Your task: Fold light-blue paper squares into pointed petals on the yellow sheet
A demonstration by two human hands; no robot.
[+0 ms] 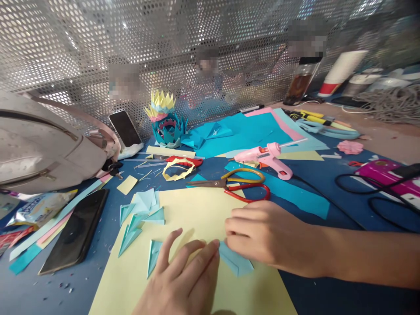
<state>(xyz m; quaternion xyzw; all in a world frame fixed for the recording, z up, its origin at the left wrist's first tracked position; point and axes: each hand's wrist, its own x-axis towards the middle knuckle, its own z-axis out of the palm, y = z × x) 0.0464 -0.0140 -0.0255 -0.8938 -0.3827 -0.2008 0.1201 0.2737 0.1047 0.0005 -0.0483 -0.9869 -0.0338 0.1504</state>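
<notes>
A small folded light blue paper piece (236,260) lies on a large pale yellow sheet (183,210). My right hand (262,236) is closed over its upper right side, fingers curled down onto it. From the bottom edge reaches my left hand (187,271), its fingers stretched and partly spread, with the foremost fingertips at the paper's left corner. The left thumb is hidden. Beside my left hand rests another folded light blue triangle (153,256). More folded light blue pieces (141,214) lie grouped at the sheet's upper left.
Scissors (226,183) lie across the sheet's top edge, and a pink glue gun (267,157) sits behind, its cord running right. Farther back are a zigzag paper ring (179,169), a spiky paper model (167,127) and blue sheets (249,131). A dark phone (77,232) lies left.
</notes>
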